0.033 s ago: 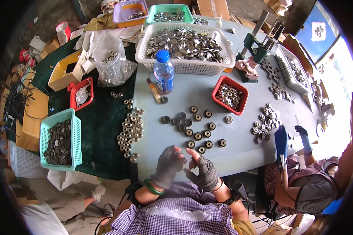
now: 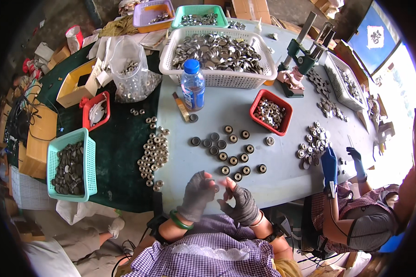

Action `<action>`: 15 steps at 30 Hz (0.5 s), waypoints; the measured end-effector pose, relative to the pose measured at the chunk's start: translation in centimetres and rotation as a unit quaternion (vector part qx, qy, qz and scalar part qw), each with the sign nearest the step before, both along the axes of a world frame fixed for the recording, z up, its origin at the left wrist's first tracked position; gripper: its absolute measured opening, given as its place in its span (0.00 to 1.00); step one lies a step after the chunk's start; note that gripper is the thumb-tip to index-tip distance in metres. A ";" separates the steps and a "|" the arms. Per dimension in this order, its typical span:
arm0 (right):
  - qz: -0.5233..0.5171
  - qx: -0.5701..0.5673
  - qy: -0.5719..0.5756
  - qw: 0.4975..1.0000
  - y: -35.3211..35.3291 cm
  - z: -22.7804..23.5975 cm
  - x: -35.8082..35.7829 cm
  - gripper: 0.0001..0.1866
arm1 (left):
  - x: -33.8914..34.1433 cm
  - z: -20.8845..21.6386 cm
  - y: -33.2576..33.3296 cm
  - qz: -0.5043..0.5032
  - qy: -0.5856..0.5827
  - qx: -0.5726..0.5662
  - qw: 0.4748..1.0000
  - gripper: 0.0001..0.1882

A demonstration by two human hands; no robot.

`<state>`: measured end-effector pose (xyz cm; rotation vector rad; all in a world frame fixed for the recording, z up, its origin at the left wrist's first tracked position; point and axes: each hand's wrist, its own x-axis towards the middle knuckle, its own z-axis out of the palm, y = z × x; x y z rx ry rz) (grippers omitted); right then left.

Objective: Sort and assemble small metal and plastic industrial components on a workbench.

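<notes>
We've got L hand (image 2: 195,196) w/ fingertips drawn close; can't tell if they grip a part, too blurred. Our R hand (image 2: 239,203) is just beside, thumb & fingers apart. Blk-rimmed metal rings (image 2: 233,160) lie on grey tabletop (image 2: 185,159) beyond both; silver flanged rings (image 2: 147,153) to L, red plastic tray (image 2: 266,127) up R.
</notes>
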<state>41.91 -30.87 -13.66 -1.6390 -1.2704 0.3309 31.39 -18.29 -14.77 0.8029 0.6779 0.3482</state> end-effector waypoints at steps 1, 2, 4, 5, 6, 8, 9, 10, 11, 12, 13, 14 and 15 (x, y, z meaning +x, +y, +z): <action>0.001 0.034 0.022 0.999 -0.3 -0.2 0.0 0.35 | -0.1 -0.3 0.2 0.013 -0.015 0.006 1.000 0.21; 0.001 0.034 0.023 0.999 -0.7 -0.3 0.2 0.35 | -0.3 -0.4 0.3 0.013 -0.014 0.006 1.000 0.21; -0.019 -0.096 -0.030 0.995 -1.6 -0.3 0.7 0.34 | -0.2 0.0 0.5 0.031 0.011 0.001 0.999 0.21; -0.020 -0.117 -0.022 0.993 -1.5 -0.4 0.8 0.33 | -0.2 0.0 0.6 0.031 0.011 0.001 0.999 0.21; -0.022 -0.118 -0.022 0.993 -1.3 -0.3 0.8 0.33 | -0.1 0.1 0.6 0.028 0.017 0.000 0.999 0.21; -0.025 0.065 -0.021 0.997 0.1 0.1 0.8 0.34 | -0.1 0.0 0.6 0.025 0.023 -0.001 0.999 0.21; -0.014 0.080 -0.017 0.997 0.6 0.0 0.8 0.36 | -0.1 -0.1 0.7 0.014 0.011 -0.006 1.000 0.21; -0.015 0.080 -0.017 0.997 0.9 0.0 0.7 0.36 | 0.0 -0.2 0.7 0.003 -0.001 -0.010 1.000 0.20; -0.011 0.080 -0.032 0.996 1.2 -0.1 0.6 0.36 | 0.1 -0.2 0.8 0.002 -0.002 -0.011 1.000 0.20; -0.005 0.081 -0.046 0.996 1.5 -0.1 0.5 0.37 | 0.1 0.0 0.9 -0.001 0.003 -0.006 1.000 0.20; 0.006 0.064 -0.043 0.997 1.4 -0.1 0.6 0.34 | 0.1 0.1 1.0 -0.005 0.008 -0.001 1.000 0.20; 0.007 0.063 -0.043 0.997 0.8 -0.2 0.9 0.34 | 0.1 0.0 1.1 -0.004 0.008 -0.001 1.000 0.20; -0.007 0.008 -0.034 0.999 0.0 -0.4 1.2 0.32 | 0.1 -0.2 1.1 0.002 0.016 0.003 1.000 0.20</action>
